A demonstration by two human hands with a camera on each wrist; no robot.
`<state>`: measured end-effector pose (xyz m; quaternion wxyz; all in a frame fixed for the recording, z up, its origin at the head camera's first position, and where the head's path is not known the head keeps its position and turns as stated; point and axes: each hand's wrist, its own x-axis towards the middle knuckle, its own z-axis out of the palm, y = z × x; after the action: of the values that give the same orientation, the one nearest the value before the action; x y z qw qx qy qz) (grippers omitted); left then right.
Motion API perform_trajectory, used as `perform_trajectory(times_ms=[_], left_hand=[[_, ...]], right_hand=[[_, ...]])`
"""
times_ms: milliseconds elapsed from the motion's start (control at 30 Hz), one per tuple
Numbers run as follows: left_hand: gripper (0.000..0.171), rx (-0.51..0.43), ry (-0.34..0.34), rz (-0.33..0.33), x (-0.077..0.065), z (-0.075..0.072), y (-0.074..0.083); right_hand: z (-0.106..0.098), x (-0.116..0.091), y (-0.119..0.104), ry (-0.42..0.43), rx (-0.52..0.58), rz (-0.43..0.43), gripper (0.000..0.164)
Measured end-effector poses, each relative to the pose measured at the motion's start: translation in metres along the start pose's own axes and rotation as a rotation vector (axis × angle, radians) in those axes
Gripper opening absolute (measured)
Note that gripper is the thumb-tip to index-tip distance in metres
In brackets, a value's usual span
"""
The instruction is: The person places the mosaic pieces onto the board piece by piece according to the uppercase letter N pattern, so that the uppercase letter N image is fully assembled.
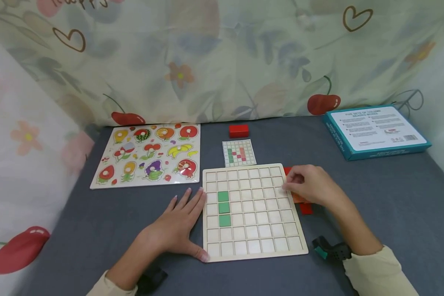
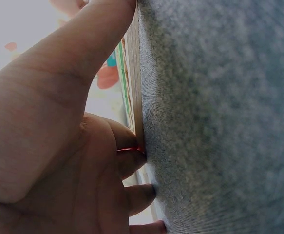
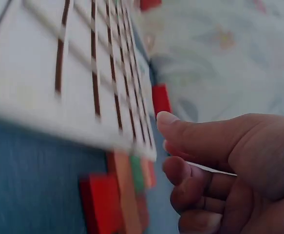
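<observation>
A pale wooden grid board [image 1: 252, 259] lies on the table, with three green square tiles [image 1: 225, 208] in one column of its left part. My left hand [image 1: 177, 226] rests spread along the board's left edge, fingers straight, thumb at the near corner. In the left wrist view the fingers [image 2: 137, 197] lie against the board's side. My right hand [image 1: 312, 185] is at the board's right edge, fingers curled, thumb close to the index finger; no piece shows between them. Red and orange blocks [image 3: 105, 200] lie beside that edge, partly hidden by the hand in the head view.
Beyond the board lies a small pattern card [image 1: 239, 153] with coloured squares, and behind it a red block [image 1: 238, 131]. A fruit picture puzzle [image 1: 145, 156] lies at the back left. At the back right is a teal-edged box [image 1: 377, 127].
</observation>
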<state>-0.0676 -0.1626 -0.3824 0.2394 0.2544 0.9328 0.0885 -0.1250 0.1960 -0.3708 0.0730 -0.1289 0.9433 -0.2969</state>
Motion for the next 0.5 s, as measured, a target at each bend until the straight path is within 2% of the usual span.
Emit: perform_trajectory(times_ms=[100,200,333,500], left_hand=[[0.143,-0.005,-0.002,-0.007,0.0,0.001,-0.001],[0.144,-0.007,-0.005,-0.013,-0.001,0.001,-0.001],[0.144,-0.003,-0.003,-0.016,-0.001,0.001,-0.001],[0.143,0.004,-0.005,-0.018,-0.001,0.0,0.0]], right_hand=[[-0.006,0.002,0.021,0.007,-0.006,0.097,0.019],[-0.007,0.003,0.034,0.003,-0.007,0.154,0.026],[-0.01,0.003,0.042,-0.011,0.007,0.179,0.029],[-0.018,0.001,0.052,-0.01,0.0,0.173,0.024]])
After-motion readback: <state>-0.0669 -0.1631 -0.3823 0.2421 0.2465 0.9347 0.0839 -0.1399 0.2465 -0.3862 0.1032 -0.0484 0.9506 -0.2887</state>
